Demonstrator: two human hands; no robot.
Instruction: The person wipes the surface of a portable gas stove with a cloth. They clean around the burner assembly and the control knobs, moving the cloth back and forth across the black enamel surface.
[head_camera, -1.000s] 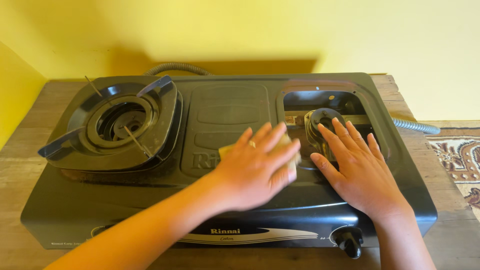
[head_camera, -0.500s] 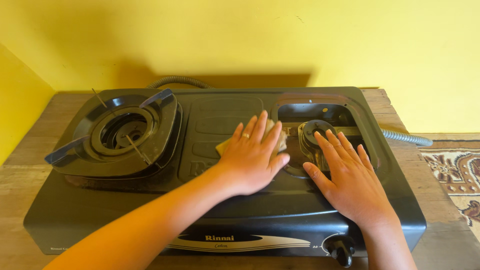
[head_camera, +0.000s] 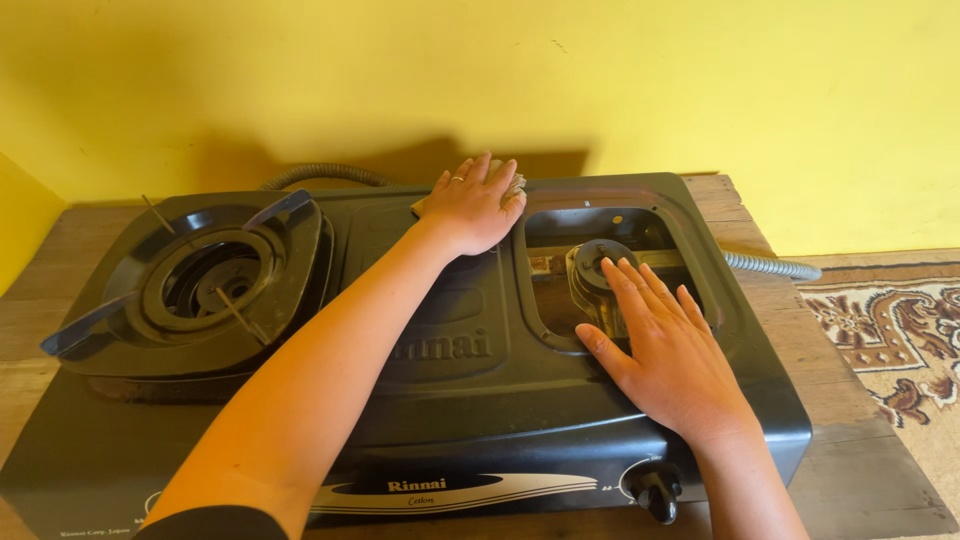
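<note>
We see our left hand (head_camera: 473, 208) stretched to the far edge of the black two-burner gas stove (head_camera: 450, 380), its fingers (head_camera: 470, 170) spread flat and pressing down on a yellowish cleaning cloth (head_camera: 512, 182), which shows only as a small piece past the fingertips and at the hand's left side; the fingers lie open over it rather than curled around it. The cloth sits on the stove's middle panel, at its rear rim, just left of the open right-hand burner well (head_camera: 640, 232). Our right hand (head_camera: 665, 350) rests palm down on the stove's right side, fingers open and a little apart, gripping nothing, with the fingertips touching the bare burner base (head_camera: 590, 262) that stands in that well. On the stove's left side the square pan support (head_camera: 200, 285) sits around the left burner, tilted slightly off level. A control knob (head_camera: 655, 490) juts from the stove's front face below our right wrist. A grey corrugated gas hose (head_camera: 770, 265) leaves the stove's right rear, and another curve of it shows behind the stove by the yellow wall (head_camera: 700, 80). The stove stands on a wooden desk (head_camera: 860, 480), with a patterned rug (head_camera: 890, 340) to the stove's right.
</note>
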